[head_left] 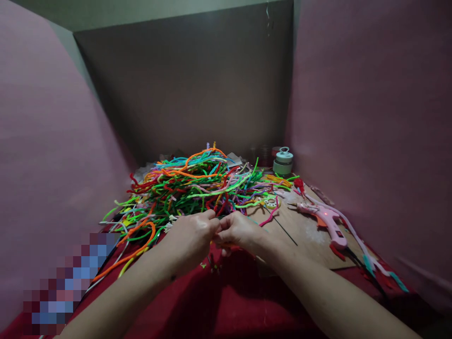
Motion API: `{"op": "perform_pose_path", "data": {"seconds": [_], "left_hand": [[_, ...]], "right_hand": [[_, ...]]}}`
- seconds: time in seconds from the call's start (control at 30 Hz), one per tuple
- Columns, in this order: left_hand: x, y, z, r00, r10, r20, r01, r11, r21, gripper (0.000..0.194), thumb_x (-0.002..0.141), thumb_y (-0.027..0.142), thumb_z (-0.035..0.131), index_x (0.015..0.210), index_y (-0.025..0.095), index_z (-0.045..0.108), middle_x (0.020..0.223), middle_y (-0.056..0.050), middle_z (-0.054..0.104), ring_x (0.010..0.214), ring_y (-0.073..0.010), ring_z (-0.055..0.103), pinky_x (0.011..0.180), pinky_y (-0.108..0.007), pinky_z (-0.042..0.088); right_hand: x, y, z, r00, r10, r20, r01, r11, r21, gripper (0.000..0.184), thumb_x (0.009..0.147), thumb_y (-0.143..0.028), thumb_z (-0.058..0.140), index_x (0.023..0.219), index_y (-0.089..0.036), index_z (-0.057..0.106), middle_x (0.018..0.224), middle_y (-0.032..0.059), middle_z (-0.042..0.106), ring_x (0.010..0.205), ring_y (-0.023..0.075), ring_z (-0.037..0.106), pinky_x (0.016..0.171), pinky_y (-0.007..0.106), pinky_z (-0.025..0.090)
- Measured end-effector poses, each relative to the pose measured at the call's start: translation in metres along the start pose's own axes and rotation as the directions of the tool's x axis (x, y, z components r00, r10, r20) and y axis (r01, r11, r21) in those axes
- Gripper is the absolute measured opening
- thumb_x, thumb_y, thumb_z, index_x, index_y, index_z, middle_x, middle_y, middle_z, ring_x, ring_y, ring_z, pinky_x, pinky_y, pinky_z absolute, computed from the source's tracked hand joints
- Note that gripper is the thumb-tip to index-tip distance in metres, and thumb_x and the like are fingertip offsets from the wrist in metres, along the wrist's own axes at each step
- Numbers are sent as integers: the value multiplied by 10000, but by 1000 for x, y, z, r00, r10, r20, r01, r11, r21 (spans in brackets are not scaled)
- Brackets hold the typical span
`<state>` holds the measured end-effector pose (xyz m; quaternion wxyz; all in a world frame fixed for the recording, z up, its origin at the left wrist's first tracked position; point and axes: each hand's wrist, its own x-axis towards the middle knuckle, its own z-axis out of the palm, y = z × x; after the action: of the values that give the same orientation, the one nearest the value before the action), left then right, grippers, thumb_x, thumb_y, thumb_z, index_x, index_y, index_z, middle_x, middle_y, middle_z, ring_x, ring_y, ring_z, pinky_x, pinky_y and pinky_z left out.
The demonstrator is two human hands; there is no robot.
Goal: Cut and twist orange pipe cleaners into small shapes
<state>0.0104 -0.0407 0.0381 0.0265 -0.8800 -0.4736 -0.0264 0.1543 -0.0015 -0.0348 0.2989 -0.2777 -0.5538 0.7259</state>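
Note:
My left hand [197,231] and my right hand [240,233] meet over the front of the table, fingers closed and touching. Between the fingertips is something small, mostly hidden; a bit of orange shows below them, too little to name. Just behind my hands lies a large heap of fuzzy pipe cleaners [183,188] in green, red, orange, purple and blue. White pieces [171,223] poke out beside my left wrist. Small yellow-green scraps [214,267] show beneath my hands, over the red cloth [233,301].
A pink glue gun [328,220] with a lit red light rests on a brown board [303,254], its nozzle facing left. A thin dark stick [286,232] lies nearby. A pale green lidded jar [283,162] stands behind. Pink panels [374,122] enclose the sides.

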Motion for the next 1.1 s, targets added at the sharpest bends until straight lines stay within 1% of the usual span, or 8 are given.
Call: {"op": "perform_pose_path", "data": {"seconds": [0.1, 0.17, 0.27, 0.37, 0.43, 0.67, 0.93, 1.1], "left_hand": [[0, -9, -5, 989, -36, -143, 0, 970, -245, 150, 781, 252, 487, 761, 198, 626, 784, -28, 583, 733, -142, 525, 632, -227, 382], [-1, -14, -4, 950, -240, -200, 112, 859, -500, 202, 772, 356, 512, 810, 191, 622, 764, -20, 602, 706, -139, 531, 609, -221, 396], [-1, -15, 9, 888, -458, -30, 264, 564, -782, 283, 731, 436, 544, 730, 159, 598, 602, 11, 565, 503, -94, 459, 457, -196, 339], [2, -11, 25, 870, -488, 61, 251, 335, -908, 270, 693, 412, 594, 646, 149, 552, 510, 39, 524, 410, -56, 367, 403, -178, 276], [5, -9, 30, 866, -494, 71, 223, 254, -941, 258, 676, 387, 620, 629, 149, 532, 479, 46, 514, 387, -47, 348, 390, -173, 258], [10, -11, 25, 874, -482, 65, 206, 245, -947, 216, 678, 343, 633, 644, 144, 558, 440, 45, 495, 374, -53, 370, 377, -173, 246], [15, -2, 33, 861, -508, 31, 119, 143, -983, 218, 662, 333, 655, 626, 148, 544, 448, 53, 503, 364, -39, 355, 369, -165, 246], [14, -7, 37, 921, -383, 70, 97, 54, -994, 197, 668, 297, 659, 775, 136, 620, 506, 38, 528, 389, -33, 368, 385, -160, 254]], "right_hand": [[0, -4, -1, 999, -23, -35, 24, 999, 21, 86, 541, -169, 634, 557, -104, 580, 478, -12, 568, 364, 83, 501, 419, 211, 392], [0, -6, -1, 997, -55, -49, 56, 998, 26, 92, 557, -184, 633, 568, -103, 591, 481, -6, 576, 364, 76, 497, 415, 202, 364], [-1, -8, 2, 991, -97, -90, 102, 994, 46, 86, 577, -189, 611, 557, -108, 591, 466, -8, 570, 359, 76, 489, 413, 204, 351], [-2, -7, 4, 986, -123, -114, 129, 990, 49, 74, 582, -161, 580, 528, -110, 579, 454, -11, 559, 357, 79, 485, 414, 207, 348], [-3, -7, 3, 987, -132, -90, 135, 990, 33, 108, 603, -181, 595, 527, -104, 582, 447, -10, 551, 361, 72, 481, 410, 199, 329], [-2, -9, -4, 996, -33, -84, 48, 982, 183, 198, 542, -259, 686, 622, -91, 621, 508, 14, 603, 378, 106, 535, 423, 224, 402], [0, -5, -11, 998, 0, -65, 11, 988, 155, 204, 529, -236, 706, 637, -82, 627, 520, 25, 612, 401, 117, 558, 445, 240, 448], [-2, -10, -9, 998, -27, -49, 36, 981, 193, 252, 499, -262, 744, 600, -90, 589, 501, 16, 602, 398, 114, 551, 429, 232, 444]]}}
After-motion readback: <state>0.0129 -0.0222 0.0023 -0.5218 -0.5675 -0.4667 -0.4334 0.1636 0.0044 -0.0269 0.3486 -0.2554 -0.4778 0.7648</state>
